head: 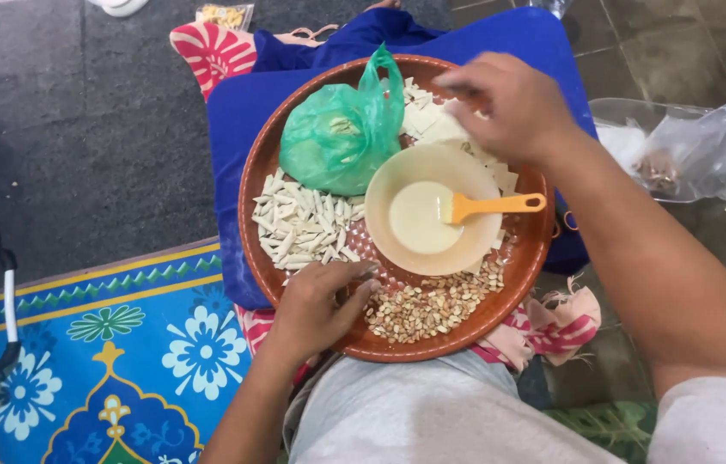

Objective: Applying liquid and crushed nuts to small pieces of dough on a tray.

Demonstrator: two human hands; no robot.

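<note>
A round brown tray (528, 258) rests on my lap over a blue cloth. On it lie a heap of small rolled white dough sticks (301, 225), a pile of peanuts (432, 308), flat white dough squares (428, 120), a knotted green plastic bag (337, 137) and a beige bowl (432, 172) of pale paste with an orange-handled brush (492, 206) in it. My left hand (316, 311) rests on the tray's near edge, fingers curled beside the peanuts; whether it holds anything is hidden. My right hand (509, 103) reaches over the dough squares, fingertips pinched on them.
A clear plastic bag (689, 150) lies on the tiled floor at the right. A blue patterned mat (122, 344) covers the floor at lower left. Red-and-white striped fabric (208, 51) shows behind the tray and under its near edge.
</note>
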